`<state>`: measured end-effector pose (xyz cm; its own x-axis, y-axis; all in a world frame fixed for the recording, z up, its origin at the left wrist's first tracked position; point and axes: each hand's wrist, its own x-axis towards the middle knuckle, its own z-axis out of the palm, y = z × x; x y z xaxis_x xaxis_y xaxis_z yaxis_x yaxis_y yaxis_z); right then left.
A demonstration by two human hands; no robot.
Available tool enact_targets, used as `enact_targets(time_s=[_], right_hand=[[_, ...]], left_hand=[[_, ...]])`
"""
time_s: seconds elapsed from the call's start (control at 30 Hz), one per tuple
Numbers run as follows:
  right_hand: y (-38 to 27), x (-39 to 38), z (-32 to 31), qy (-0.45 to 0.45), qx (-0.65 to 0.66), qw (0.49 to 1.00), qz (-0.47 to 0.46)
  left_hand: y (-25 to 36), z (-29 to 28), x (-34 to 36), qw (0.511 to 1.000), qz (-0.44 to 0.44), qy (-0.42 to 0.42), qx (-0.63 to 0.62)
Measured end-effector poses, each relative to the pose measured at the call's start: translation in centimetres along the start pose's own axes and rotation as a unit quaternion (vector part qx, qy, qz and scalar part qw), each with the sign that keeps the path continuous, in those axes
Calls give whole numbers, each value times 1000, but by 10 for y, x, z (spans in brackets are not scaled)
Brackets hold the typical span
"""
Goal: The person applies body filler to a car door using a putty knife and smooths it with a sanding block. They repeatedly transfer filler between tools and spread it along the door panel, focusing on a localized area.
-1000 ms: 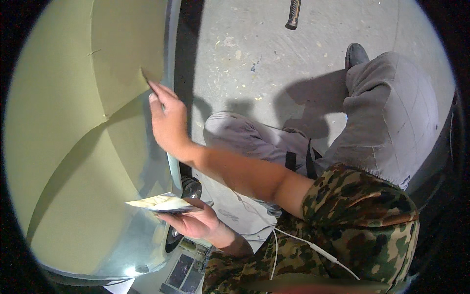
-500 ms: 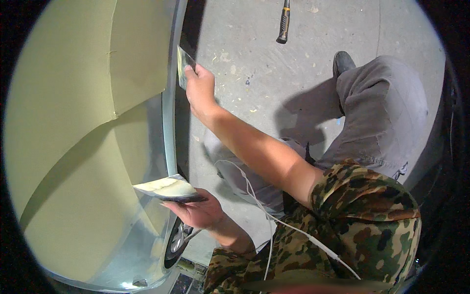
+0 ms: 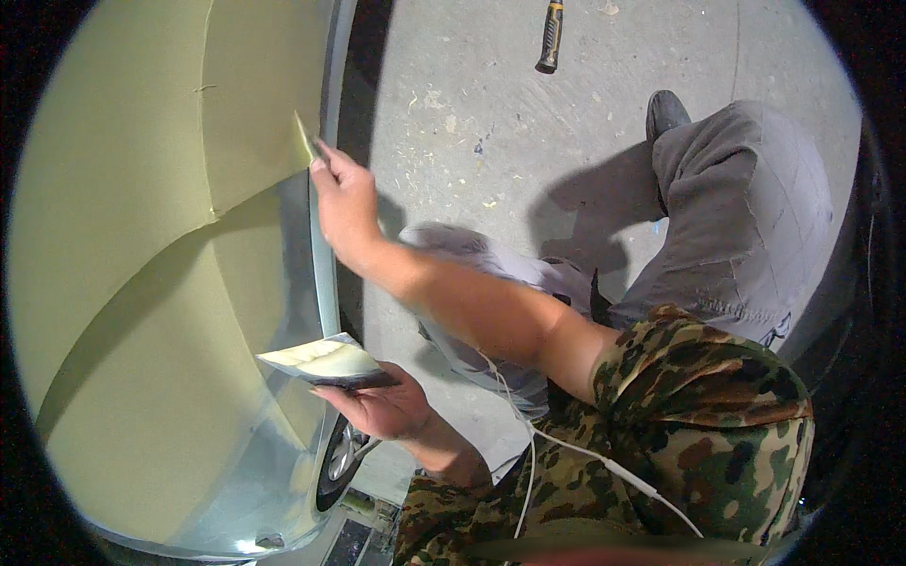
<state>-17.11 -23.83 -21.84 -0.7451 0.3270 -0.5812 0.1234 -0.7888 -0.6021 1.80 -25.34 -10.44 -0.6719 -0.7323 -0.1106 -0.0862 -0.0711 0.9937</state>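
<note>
My right hand (image 3: 347,203) is closed on a thin, flat spreader (image 3: 303,141) with yellowish paste along its face. The spreader stands tilted over the edge of the car's yellowish panel (image 3: 260,104); whether it touches cannot be told. My left hand (image 3: 387,407) holds a flat mixing board (image 3: 344,382) from below, its thumb along the near side. A thick layer of pale yellow paste (image 3: 321,358) lies on top of the board. Below the board spreads the lower car panel (image 3: 151,396), partly bare grey-blue near its rim.
A hammer-like handle (image 3: 549,42), black and yellow, lies on the grey concrete floor (image 3: 472,104) at the far side. A car wheel (image 3: 342,462) shows beneath the panel. A white cable (image 3: 604,460) hangs across my camouflage shirt. My bent legs (image 3: 746,208) fill the right side.
My right hand and the spreader have moved left, from beside the car's edge to over the panel. My left hand and the board have stayed nearly in place.
</note>
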Motion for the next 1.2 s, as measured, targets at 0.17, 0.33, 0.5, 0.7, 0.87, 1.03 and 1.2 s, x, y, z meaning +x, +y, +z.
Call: enact_targets(time_s=[0.17,0.33,0.5,0.7,0.87,1.03,1.2], right_hand=[[2,-25,-14,-25,-9,999,20],[2,-16,-66,-39,105,993,36],[-47,8,-96,-84,187,976,76],[-115,-7,-109,-206,265,941,46],[-147,-23,-97,-262,271,926,26],[-126,-14,-99,-182,149,972,18],[-25,27,-84,-2,188,978,94]], left_hand=[[-2,12,-1,999,-13,23,27],[-8,25,-17,999,-24,7,-28],[-32,20,-6,962,-122,-115,-216],[-66,35,20,924,-146,-263,-237],[-90,47,51,892,-113,-351,-261],[-94,21,54,904,-109,-320,-263],[-82,5,42,981,-23,-182,-70]])
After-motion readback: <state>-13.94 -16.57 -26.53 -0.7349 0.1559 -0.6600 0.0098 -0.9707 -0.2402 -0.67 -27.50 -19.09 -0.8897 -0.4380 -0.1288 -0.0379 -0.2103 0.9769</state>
